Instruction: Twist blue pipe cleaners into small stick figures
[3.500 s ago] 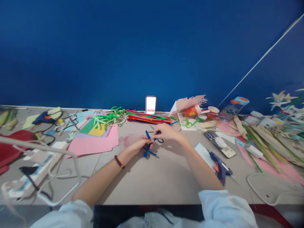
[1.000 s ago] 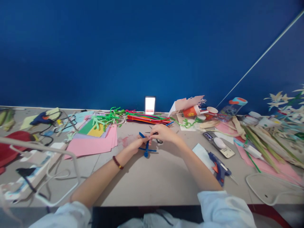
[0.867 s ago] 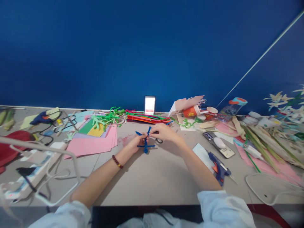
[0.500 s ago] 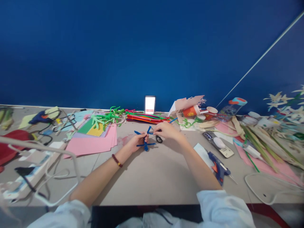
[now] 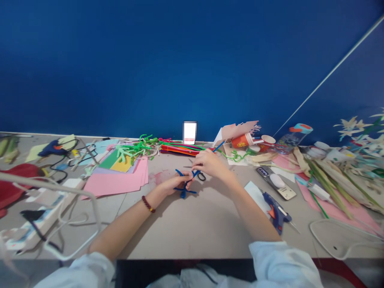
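My left hand (image 5: pixel 177 181) is closed on a small blue pipe-cleaner figure (image 5: pixel 183 195), whose fuzzy ends stick out at several sides of the fingers. My right hand (image 5: pixel 208 163) pinches a blue pipe-cleaner strand (image 5: pixel 219 147) just above and right of it. One end of that strand points up and right past the knuckles; its lower end meets the figure near my left fingertips. Behind and partly under my right hand lies a pair of scissors (image 5: pixel 202 177) with black handles. How the strand joins the figure is hidden by my fingers.
A bundle of coloured pipe cleaners (image 5: pixel 181 149) and green bent pieces (image 5: pixel 135 151) lie at the back. Pink paper (image 5: pixel 111 184) is at left, near a power strip (image 5: pixel 42 222). To the right are a phone (image 5: pixel 287 191), a glue gun (image 5: pixel 276 212) and paper cups (image 5: pixel 242 140).
Both hands are slightly nearer to me and closer together, the figure lower with my left hand. The strand at my right hand now slants up beyond the knuckles.
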A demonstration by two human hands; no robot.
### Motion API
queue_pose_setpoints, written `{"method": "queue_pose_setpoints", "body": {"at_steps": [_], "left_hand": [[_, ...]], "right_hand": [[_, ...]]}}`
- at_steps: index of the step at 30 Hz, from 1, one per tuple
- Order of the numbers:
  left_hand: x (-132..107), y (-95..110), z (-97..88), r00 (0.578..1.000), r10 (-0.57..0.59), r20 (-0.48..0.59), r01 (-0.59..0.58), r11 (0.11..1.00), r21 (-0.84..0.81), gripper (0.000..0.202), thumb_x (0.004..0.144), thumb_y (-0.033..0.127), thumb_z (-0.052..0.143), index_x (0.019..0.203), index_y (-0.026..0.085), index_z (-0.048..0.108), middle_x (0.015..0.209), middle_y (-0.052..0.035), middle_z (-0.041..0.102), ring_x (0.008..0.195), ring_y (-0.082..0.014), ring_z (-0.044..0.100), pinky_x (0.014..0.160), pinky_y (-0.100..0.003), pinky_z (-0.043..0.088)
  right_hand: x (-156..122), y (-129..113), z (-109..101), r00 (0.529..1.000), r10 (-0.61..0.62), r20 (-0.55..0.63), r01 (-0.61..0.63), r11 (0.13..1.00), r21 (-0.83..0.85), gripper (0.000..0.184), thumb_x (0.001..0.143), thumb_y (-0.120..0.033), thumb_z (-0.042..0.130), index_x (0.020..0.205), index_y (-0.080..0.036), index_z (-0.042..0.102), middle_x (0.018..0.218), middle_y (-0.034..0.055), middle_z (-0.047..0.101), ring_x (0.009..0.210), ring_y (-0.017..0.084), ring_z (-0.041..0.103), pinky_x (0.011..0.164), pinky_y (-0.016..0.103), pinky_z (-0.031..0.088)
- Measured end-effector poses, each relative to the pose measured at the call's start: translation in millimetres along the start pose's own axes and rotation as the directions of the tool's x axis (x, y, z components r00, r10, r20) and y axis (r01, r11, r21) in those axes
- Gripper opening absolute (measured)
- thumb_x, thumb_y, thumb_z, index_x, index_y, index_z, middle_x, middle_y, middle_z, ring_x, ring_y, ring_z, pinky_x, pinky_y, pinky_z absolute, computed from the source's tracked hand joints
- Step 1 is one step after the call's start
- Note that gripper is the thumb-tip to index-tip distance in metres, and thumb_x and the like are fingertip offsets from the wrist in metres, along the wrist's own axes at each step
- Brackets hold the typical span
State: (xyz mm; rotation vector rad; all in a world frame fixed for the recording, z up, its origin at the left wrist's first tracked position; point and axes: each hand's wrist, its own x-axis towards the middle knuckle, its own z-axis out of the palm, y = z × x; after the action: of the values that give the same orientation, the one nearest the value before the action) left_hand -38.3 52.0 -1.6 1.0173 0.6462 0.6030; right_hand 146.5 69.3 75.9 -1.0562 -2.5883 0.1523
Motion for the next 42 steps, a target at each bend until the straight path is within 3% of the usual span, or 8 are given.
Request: {"method": "queue_pose_setpoints", "body": {"at_steps": [7, 14, 18, 22, 29, 33, 37, 42], "left_hand": [[8, -6, -4.4, 0.986, 0.143, -0.091, -0.152, 0.983, -0.102, 0.019, 0.074, 0.029, 0.067, 0.069, 0.014, 0.056, 0.057, 0.0008, 0.051, 0.053, -0.0096, 0.048, 0.055, -0.021, 0.039], [5, 1, 0.4, 0.964, 0.15, -0.221, -0.203, 0.949, -0.242, 0.02, 0.073, 0.025, 0.065, 0.063, 0.016, 0.05, 0.056, 0.0022, 0.046, 0.052, -0.009, 0.045, 0.057, -0.022, 0.042], [2, 0, 1.5, 0.979, 0.17, -0.115, -0.195, 0.947, -0.255, 0.017, 0.074, 0.027, 0.065, 0.069, 0.015, 0.053, 0.055, 0.0023, 0.045, 0.052, -0.009, 0.044, 0.06, -0.024, 0.043], [1, -2, 2.0, 0.987, 0.161, -0.023, -0.162, 0.976, -0.147, 0.017, 0.075, 0.03, 0.065, 0.073, 0.015, 0.056, 0.053, 0.0025, 0.047, 0.051, -0.0091, 0.044, 0.061, -0.024, 0.043], [3, -5, 1.6, 1.0, 0.02, -0.015, -0.02, 1.0, -0.002, 0.023, 0.072, 0.034, 0.068, 0.072, 0.014, 0.056, 0.05, 0.0012, 0.053, 0.047, -0.0089, 0.045, 0.057, -0.024, 0.041], [5, -7, 1.8, 0.997, 0.074, -0.034, -0.073, 0.997, 0.036, 0.024, 0.074, 0.037, 0.066, 0.076, 0.015, 0.056, 0.055, 0.0015, 0.054, 0.051, -0.0101, 0.049, 0.058, -0.025, 0.042], [4, -8, 4.7, 0.99, 0.138, -0.029, -0.136, 0.989, 0.059, 0.027, 0.079, 0.041, 0.061, 0.087, 0.015, 0.057, 0.058, 0.002, 0.054, 0.052, -0.0102, 0.05, 0.059, -0.025, 0.044], [4, -8, 3.7, 0.991, 0.122, -0.046, -0.118, 0.99, 0.083, 0.029, 0.08, 0.044, 0.059, 0.079, 0.014, 0.057, 0.053, 0.0011, 0.054, 0.049, -0.0103, 0.051, 0.056, -0.024, 0.043]], "right_hand": [[0, -12, -5, 1.0, -0.018, 0.007, 0.018, 1.0, 0.019, 0.018, 0.086, -0.028, 0.057, 0.078, -0.019, 0.071, 0.076, 0.0046, 0.066, 0.079, 0.016, 0.052, 0.075, 0.03, 0.029], [0, -1, 4, 1.0, -0.021, 0.009, 0.02, 0.99, 0.141, 0.018, 0.084, -0.021, 0.056, 0.075, -0.019, 0.071, 0.073, 0.0037, 0.067, 0.069, 0.014, 0.054, 0.067, 0.025, 0.034], [0, 13, 8, 1.0, -0.003, 0.018, -0.001, 0.979, 0.206, 0.017, 0.083, -0.021, 0.057, 0.076, -0.019, 0.072, 0.073, 0.0034, 0.068, 0.069, 0.013, 0.056, 0.066, 0.024, 0.036], [-1, 22, 6, 0.999, 0.042, 0.031, -0.047, 0.985, 0.169, 0.014, 0.082, -0.022, 0.06, 0.079, -0.02, 0.074, 0.076, 0.0036, 0.069, 0.071, 0.013, 0.056, 0.065, 0.023, 0.035], [-1, 15, 1, 0.997, 0.075, 0.017, -0.076, 0.996, 0.051, 0.016, 0.081, -0.027, 0.063, 0.071, -0.019, 0.072, 0.072, 0.0028, 0.066, 0.071, 0.013, 0.053, 0.067, 0.026, 0.029], [-1, 7, -1, 1.0, 0.029, -0.012, -0.029, 1.0, -0.009, 0.018, 0.084, -0.028, 0.06, 0.073, -0.018, 0.071, 0.073, 0.0039, 0.065, 0.074, 0.014, 0.052, 0.07, 0.028, 0.028], [-1, 6, -2, 0.997, 0.068, -0.038, -0.069, 0.997, -0.035, 0.021, 0.086, -0.028, 0.057, 0.073, -0.018, 0.071, 0.076, 0.0052, 0.066, 0.079, 0.016, 0.051, 0.072, 0.03, 0.027], [-1, 7, -2, 0.995, 0.09, -0.035, -0.091, 0.996, -0.023, 0.017, 0.084, -0.026, 0.059, 0.075, -0.019, 0.072, 0.077, 0.0043, 0.067, 0.078, 0.016, 0.052, 0.072, 0.029, 0.028]]}}
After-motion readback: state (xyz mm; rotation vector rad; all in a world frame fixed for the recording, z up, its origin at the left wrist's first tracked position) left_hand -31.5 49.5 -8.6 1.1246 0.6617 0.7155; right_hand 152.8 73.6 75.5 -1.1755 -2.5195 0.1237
